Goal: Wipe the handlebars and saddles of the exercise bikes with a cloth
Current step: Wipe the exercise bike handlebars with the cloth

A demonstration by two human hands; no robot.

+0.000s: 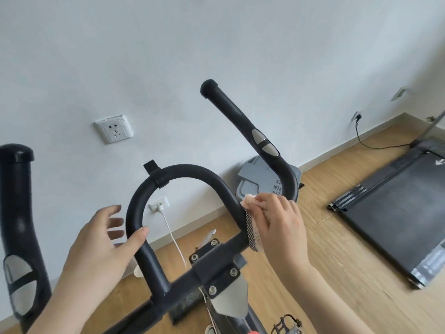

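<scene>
A pale blue-grey wall [216, 44] fills the upper frame, a white socket [114, 128] at centre left. Light wooden floor [337, 249] spreads lower right, where a black treadmill [397, 213] lies, a black cable [375, 147] trailing beside it.
</scene>
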